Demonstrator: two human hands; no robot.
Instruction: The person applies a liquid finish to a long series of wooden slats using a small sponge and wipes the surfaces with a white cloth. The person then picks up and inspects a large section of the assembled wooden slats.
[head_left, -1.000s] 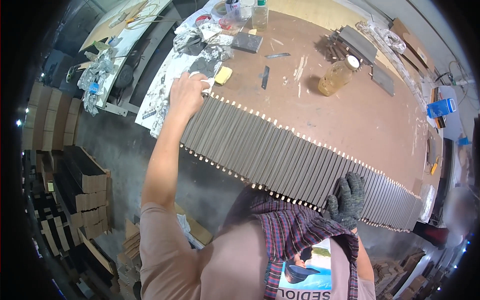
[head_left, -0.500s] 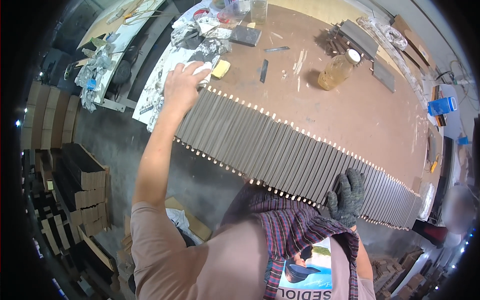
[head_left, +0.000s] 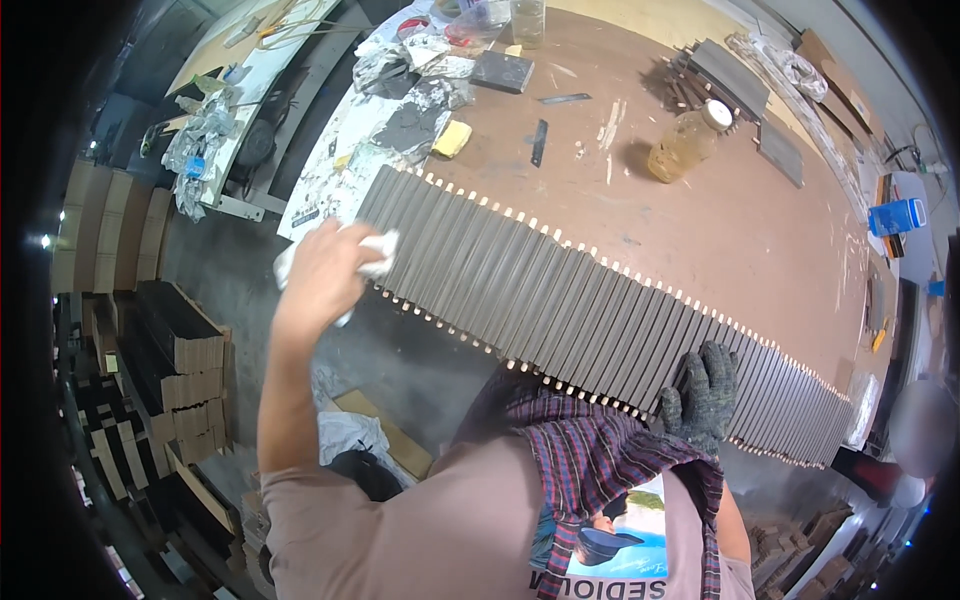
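Note:
A long row of dark grey strips (head_left: 520,285) with pale, peg-like ends lies side by side along the table's near edge. My bare left hand (head_left: 325,268) is closed on a crumpled white cloth (head_left: 377,255), slightly blurred, by the left end of the row. My right hand (head_left: 705,395) wears a grey knitted glove. It rests on the strips right of the middle, fingers stretched and thumb apart, grasping nothing that I can see.
On the brown table (head_left: 580,130) stand a jar of yellowish liquid (head_left: 685,145), a yellow sponge (head_left: 452,139) and a dark block (head_left: 502,72). Stained paper (head_left: 365,140) covers its left corner. Dark panels (head_left: 725,75) lie at the back right. Stacked boards (head_left: 185,360) stand on the floor at left.
My left hand has moved with the white cloth from the far edge of the row's left end toward me, to its near edge. The gloved right hand stays on the strips.

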